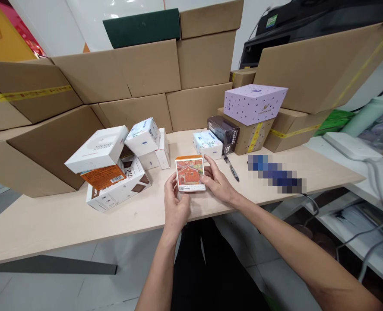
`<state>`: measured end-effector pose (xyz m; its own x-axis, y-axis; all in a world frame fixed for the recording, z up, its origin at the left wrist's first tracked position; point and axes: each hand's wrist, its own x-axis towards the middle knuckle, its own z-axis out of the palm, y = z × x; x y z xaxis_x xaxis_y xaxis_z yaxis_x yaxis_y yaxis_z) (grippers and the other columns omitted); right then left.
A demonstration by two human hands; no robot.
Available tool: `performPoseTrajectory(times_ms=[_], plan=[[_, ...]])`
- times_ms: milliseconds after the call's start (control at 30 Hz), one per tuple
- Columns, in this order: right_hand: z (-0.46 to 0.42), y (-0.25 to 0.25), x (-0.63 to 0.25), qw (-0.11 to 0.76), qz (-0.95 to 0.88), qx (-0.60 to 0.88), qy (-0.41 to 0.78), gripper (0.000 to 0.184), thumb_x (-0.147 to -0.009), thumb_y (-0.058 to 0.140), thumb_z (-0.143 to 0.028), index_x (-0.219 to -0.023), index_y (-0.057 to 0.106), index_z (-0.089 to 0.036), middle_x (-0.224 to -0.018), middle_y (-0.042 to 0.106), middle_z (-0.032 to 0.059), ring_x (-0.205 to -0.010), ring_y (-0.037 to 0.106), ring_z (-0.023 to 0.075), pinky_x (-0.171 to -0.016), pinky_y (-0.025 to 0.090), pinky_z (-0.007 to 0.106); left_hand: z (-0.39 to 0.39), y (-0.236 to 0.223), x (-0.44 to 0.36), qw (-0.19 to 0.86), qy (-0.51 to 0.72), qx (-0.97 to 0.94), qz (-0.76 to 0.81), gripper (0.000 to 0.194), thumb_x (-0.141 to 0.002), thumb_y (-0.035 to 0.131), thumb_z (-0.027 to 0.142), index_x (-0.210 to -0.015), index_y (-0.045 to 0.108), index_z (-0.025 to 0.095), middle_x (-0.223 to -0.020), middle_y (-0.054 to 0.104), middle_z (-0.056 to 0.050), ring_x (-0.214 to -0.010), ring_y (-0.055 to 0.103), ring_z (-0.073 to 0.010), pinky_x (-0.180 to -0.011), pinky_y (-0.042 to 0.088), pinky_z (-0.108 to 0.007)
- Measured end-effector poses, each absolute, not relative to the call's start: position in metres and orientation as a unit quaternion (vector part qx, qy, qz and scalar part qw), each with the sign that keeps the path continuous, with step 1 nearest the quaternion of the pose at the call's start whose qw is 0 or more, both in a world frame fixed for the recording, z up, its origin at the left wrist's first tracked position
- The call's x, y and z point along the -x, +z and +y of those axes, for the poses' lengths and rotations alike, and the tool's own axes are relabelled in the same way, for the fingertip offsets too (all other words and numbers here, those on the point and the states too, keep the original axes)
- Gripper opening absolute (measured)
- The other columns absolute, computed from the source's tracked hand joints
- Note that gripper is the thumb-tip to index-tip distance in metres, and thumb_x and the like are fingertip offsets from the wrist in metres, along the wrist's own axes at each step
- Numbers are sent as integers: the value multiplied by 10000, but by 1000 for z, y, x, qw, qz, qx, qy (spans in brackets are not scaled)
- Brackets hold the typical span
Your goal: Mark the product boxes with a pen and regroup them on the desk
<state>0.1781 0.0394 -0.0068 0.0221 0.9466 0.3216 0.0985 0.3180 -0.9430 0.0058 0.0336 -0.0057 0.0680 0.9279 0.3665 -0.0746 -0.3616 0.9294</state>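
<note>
Between my two hands, over the front part of the table, is a small box [190,173] with an orange top edge and a picture of a red-brick building on its face. My left hand [175,199] grips its lower left side, thumb near the bottom edge. My right hand [217,180] holds its right side, with the thumb on the front and the fingers behind. The box's back is hidden. Beyond it sits a white and blue patterned tissue pack [208,144], and a black pen [231,168] lies to the right of my right hand.
At left, a white box [97,149] rests on an orange box [104,175] and a white-brown carton [120,190]. Another patterned pack [143,137] tops small white boxes. Cardboard boxes [146,69] wall the back. A lilac box [254,103] stands right on the table [139,220].
</note>
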Motion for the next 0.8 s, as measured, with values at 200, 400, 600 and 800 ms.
performPoseTrajectory(times_ms=[200,400,600,800], plan=[[38,-1,-179,555,-578,452,392,735,-914,550,-459,-1538,248,-213,-1407,577,143,-1228,597,273,-1042,457,462,38,-14,-4,394,577,-617,362,619,-746,612,96,-1330,490,260,-1386,539,-89,-1308,526,-255,-1085,464,-444],[37,1,-178,561,-574,447,395,655,-939,521,-472,-1510,314,-228,-1334,643,103,-1170,634,257,-1026,469,443,37,-13,-3,367,578,-634,360,629,-750,636,111,-1344,503,268,-1370,542,-94,-1307,529,-261,-1075,477,-444],[34,8,-176,568,-568,437,405,607,-949,507,-504,-1481,373,-244,-1274,679,72,-1139,651,246,-990,494,410,32,-4,-2,391,572,-634,344,649,-746,621,133,-1366,491,272,-1393,529,-89,-1311,527,-275,-1064,490,-454],[33,9,-176,570,-564,441,404,585,-952,492,-531,-1454,405,-243,-1223,701,69,-1036,682,237,-954,509,412,27,3,-2,445,564,-613,329,593,-804,653,257,-1370,473,268,-1437,488,-97,-1244,582,-276,-1030,512,-453]])
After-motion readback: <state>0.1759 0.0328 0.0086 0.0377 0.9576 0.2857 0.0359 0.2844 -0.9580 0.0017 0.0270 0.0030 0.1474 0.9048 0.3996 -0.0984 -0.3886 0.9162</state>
